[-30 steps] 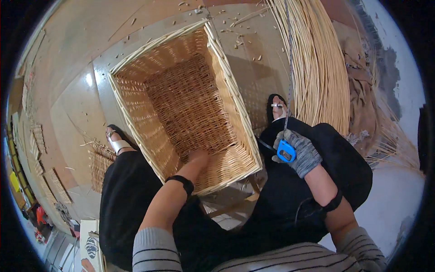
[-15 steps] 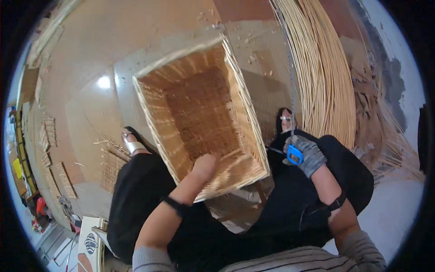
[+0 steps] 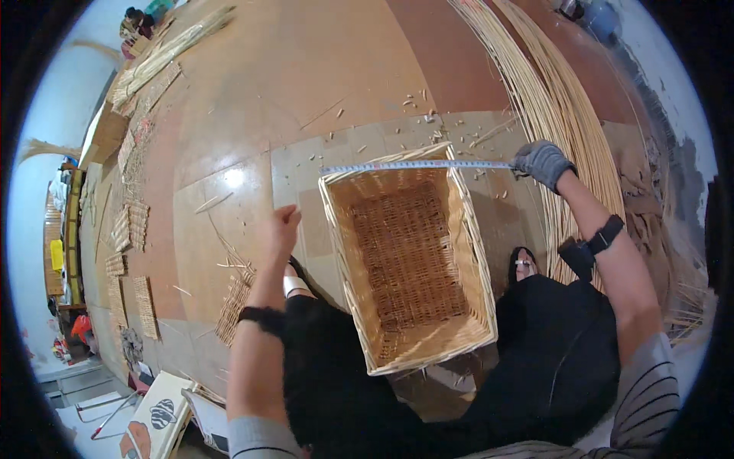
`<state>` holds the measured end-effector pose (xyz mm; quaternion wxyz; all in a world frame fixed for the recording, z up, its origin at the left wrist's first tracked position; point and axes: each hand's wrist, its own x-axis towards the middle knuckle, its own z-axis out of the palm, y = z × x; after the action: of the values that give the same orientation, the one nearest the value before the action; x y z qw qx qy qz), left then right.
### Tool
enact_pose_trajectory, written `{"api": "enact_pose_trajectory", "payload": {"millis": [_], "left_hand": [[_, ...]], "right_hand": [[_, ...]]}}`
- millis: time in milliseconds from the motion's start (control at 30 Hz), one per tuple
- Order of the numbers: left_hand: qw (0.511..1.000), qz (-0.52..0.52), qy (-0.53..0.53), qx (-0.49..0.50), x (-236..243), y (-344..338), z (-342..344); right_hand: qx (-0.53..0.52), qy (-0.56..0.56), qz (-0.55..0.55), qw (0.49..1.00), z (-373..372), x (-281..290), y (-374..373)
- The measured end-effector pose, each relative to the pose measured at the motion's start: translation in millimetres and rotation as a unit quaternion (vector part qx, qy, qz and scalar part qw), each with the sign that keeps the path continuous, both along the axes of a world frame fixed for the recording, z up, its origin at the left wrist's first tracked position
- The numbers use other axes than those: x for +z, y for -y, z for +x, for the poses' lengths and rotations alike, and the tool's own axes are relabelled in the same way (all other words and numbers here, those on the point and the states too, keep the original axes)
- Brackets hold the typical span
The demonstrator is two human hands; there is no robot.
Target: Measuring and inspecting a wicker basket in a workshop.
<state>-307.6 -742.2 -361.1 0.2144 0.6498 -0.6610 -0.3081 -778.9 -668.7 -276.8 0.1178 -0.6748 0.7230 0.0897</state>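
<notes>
A rectangular woven wicker basket (image 3: 489, 306) stands between my legs, its open top facing me. My right hand (image 3: 544, 164), in a grey knit glove, is closed around a tape measure, whose case is hidden inside the grip. From it the pale tape blade (image 3: 413, 164) stretches left across the basket's far rim, its free end just past the far left corner. My bare left hand (image 3: 284, 227) is curled into a fist left of the basket, apart from both basket and tape, with nothing visible in it.
A long bundle of thin canes (image 3: 569, 115) lies along the right. Small cane offcuts (image 3: 363, 148) are scattered beyond the basket. Woven panels (image 3: 145, 307) rest on the floor at left, near a pale box (image 3: 164, 413) with printed pictures. Another person (image 3: 138, 24) is at the far left.
My right hand has moved up and away with the tape measure, and the blade now spans the far rim. My left hand has come out of the basket to its left side.
</notes>
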Motion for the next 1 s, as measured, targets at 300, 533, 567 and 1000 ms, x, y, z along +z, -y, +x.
{"api": "enact_pose_trajectory", "payload": {"millis": [300, 533, 567, 1000], "left_hand": [[0.994, 0.000, -0.071, 0.080, -38.6, 46.3, -43.4], [0.984, 0.063, -0.107, 0.125, -30.4, 49.7, -51.2], [0.981, 0.069, -0.115, 0.140, -30.2, 51.5, -48.0], [0.992, 0.062, 0.035, 0.106, -20.6, 40.9, -53.7]], "right_hand": [[-0.043, -0.032, 0.105, 0.993, 37.8, -20.1, 56.3], [-0.060, 0.004, 0.023, 0.998, 22.0, -44.6, 68.3], [-0.067, 0.004, 0.024, 0.997, 17.8, -50.2, 71.4], [-0.144, 0.051, -0.036, 0.988, 15.4, -73.9, 70.7]]}}
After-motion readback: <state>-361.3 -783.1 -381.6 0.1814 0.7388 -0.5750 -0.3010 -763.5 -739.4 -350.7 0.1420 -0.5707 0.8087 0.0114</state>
